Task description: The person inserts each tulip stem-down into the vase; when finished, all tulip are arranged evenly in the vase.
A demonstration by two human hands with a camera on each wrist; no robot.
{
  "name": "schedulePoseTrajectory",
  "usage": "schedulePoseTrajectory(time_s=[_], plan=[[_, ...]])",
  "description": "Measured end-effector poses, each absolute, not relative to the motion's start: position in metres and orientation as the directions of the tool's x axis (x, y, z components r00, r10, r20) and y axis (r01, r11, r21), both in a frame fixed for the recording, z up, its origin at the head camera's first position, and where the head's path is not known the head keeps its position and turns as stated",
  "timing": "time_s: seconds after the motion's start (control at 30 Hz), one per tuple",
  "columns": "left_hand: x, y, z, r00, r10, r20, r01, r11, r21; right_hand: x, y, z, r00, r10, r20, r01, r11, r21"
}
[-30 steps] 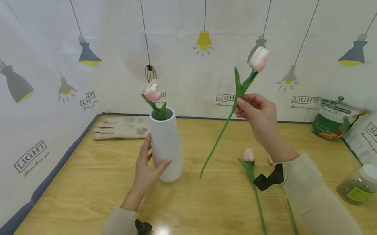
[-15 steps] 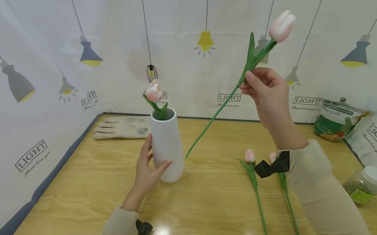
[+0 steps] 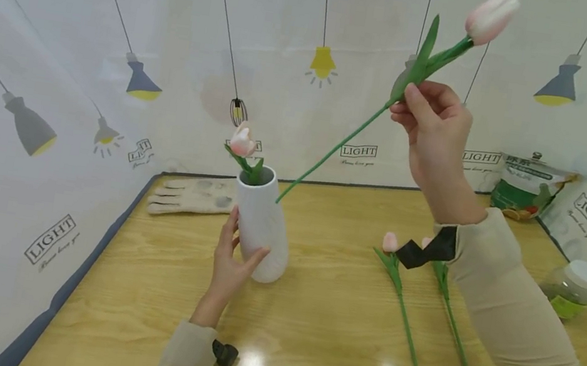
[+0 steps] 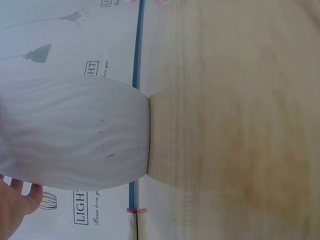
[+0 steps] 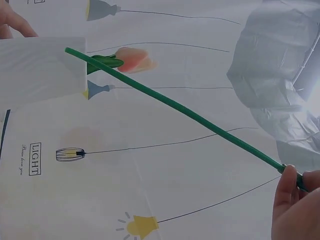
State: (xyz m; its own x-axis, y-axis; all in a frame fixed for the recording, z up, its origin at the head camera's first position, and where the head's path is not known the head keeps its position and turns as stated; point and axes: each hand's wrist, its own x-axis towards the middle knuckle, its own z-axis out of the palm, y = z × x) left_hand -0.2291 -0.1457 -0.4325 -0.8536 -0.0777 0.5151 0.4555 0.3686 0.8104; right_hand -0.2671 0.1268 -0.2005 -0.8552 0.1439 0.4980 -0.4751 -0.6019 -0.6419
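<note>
A white ribbed vase (image 3: 264, 229) stands on the wooden table with one pink tulip (image 3: 243, 141) in its mouth. My left hand (image 3: 229, 271) grips the vase low on its side, thumb in front and fingers behind. In the right wrist view the same tulip (image 5: 135, 60) pokes out past the vase rim (image 5: 82, 65). My right hand (image 3: 437, 135) is raised, pinching a second pink tulip (image 3: 489, 19) by the stem just under its leaves. This stem (image 5: 175, 104) slants down to the left, and its lower end overlaps the vase near the rim.
Two more tulips lie on the table (image 3: 316, 338) at the right, one with its bloom (image 3: 389, 242) showing, the other partly behind my wrist strap (image 3: 428, 249). A pale glove (image 3: 191, 195) lies behind the vase. A lidded jar (image 3: 574, 288) and a green-white pouch (image 3: 529, 188) stand far right.
My right hand has risen and moved slightly right, tilting its tulip further. The stem's lower end has swung up and left to the vase. My left hand and the vase stay put.
</note>
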Motion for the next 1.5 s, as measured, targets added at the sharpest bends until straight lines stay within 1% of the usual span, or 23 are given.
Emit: schedulePoseTrajectory(time_s=[0.13,0.27,0.5,0.57,0.77,1.0,1.23,1.5], plan=[[-0.224,-0.143,-0.421,-0.862,-0.074,0.502,0.444,0.367,0.817,-0.268,0.125,-0.197,-0.849,0.187,0.494,-0.492,-0.620,-0.611],[-0.215,-0.139,-0.409,-0.864,-0.072,0.498,0.439,0.377,0.816,-0.271,0.123,-0.197,-0.836,0.202,0.511,-0.514,-0.617,-0.596],[-0.211,-0.137,-0.408,-0.863,-0.070,0.501,0.446,0.365,0.817,-0.274,0.120,-0.195,-0.819,0.216,0.532,-0.535,-0.625,-0.569],[-0.211,-0.138,-0.409,-0.858,-0.066,0.509,0.454,0.364,0.813,-0.274,0.119,-0.194,-0.805,0.219,0.552,-0.555,-0.608,-0.567],[-0.213,-0.138,-0.409,-0.852,-0.062,0.519,0.467,0.355,0.809,-0.274,0.112,-0.195,-0.761,0.195,0.619,-0.620,-0.501,-0.604],[-0.213,-0.137,-0.407,-0.852,-0.061,0.520,0.468,0.357,0.809,-0.275,0.104,-0.199,-0.725,0.148,0.672,-0.654,-0.454,-0.606],[-0.213,-0.137,-0.405,-0.852,-0.064,0.519,0.464,0.364,0.807,-0.275,0.092,-0.204,-0.754,0.109,0.648,-0.620,-0.446,-0.646],[-0.214,-0.138,-0.408,-0.868,-0.072,0.491,0.435,0.363,0.824,-0.277,0.081,-0.212,-0.753,0.071,0.654,-0.627,-0.380,-0.680]])
